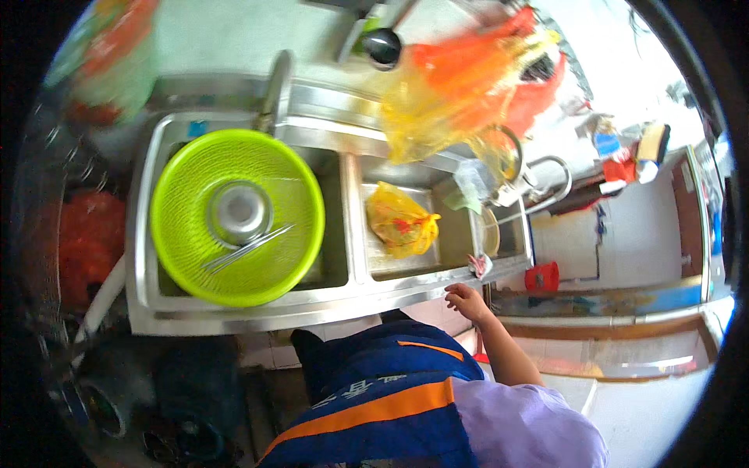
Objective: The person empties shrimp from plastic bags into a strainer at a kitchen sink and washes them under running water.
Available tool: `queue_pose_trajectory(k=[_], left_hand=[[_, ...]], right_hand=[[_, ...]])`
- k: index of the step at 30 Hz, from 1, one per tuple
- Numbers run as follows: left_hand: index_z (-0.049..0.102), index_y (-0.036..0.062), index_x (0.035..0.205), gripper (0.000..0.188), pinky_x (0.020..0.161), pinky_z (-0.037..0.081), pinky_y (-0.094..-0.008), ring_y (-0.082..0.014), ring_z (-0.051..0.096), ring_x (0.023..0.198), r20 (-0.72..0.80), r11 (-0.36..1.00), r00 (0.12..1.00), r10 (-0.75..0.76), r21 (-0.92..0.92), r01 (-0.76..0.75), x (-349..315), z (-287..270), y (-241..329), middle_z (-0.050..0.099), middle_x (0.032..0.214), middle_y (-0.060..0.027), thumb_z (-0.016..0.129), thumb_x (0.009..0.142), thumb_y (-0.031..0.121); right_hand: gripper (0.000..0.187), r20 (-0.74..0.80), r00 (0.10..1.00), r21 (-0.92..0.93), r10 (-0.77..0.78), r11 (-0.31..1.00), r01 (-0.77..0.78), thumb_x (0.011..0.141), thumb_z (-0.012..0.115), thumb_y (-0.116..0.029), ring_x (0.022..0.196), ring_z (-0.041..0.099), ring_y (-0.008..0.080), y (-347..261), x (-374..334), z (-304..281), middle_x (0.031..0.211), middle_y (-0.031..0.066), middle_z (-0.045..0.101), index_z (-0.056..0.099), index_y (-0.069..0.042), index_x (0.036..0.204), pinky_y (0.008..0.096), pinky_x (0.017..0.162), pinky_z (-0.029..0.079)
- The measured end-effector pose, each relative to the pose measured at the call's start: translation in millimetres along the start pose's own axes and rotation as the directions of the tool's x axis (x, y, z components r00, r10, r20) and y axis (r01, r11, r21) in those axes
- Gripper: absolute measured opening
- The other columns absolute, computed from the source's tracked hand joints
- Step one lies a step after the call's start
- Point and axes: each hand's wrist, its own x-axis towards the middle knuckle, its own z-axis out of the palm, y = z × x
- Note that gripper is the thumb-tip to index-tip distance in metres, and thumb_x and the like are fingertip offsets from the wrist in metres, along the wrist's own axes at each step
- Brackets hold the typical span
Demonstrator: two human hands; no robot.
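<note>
My right hand (pixel 466 300) hangs just off the front rim of the steel sink (pixel 312 304), near its right end. Its fingers are loosely bent, and nothing shows in them. Closest to it, a small crumpled white and reddish thing (pixel 480 267) lies on the rim. A knotted yellow plastic bag (pixel 402 222) sits in the middle basin; its contents are hidden. Over the left basin rests a lime-green colander (pixel 300 226), holding an upturned metal bowl (pixel 238 210) and several thin metal sticks (pixel 248 249). My left hand is out of view.
A metal tap (pixel 277 93) rises behind the left basin. Orange and yellow plastic bags (pixel 468 78) lie behind the sink, beside a black ladle (pixel 382 47). To the right are a curved-spout tap (pixel 558 168) and a red bucket (pixel 541 276).
</note>
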Motion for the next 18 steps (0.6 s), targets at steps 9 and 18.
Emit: queue_pose_trajectory(k=[9,18], left_hand=[[0.049,0.0039,0.119,0.032,0.063,0.047,-0.0330,-0.0192,0.053,0.072,0.023,0.932,0.959,-0.283,0.242,0.270,-183,-9,-137,0.056,0.088,-0.0072,0.046,0.092,0.022],[0.053,0.0048,0.112,0.028,0.071,0.048,-0.0301,-0.0181,0.057,0.080,0.367,0.969,0.913,-0.177,0.228,0.096,-570,102,-68,0.060,0.094,-0.0073,0.052,0.089,0.020]], right_hand=[[0.022,-0.541,0.833,0.463,0.117,0.868,0.179,0.086,0.056,-0.019,0.065,0.059,0.0146,89,60,-210,0.077,0.0059,0.062,0.059,-0.003,0.099,0.0259,0.055,0.047],[0.023,-0.389,0.907,0.776,0.162,0.588,0.227,0.085,0.056,-0.021,0.063,0.054,0.0118,191,251,-353,0.079,0.0050,0.057,0.057,-0.005,0.101,0.0245,0.054,0.044]])
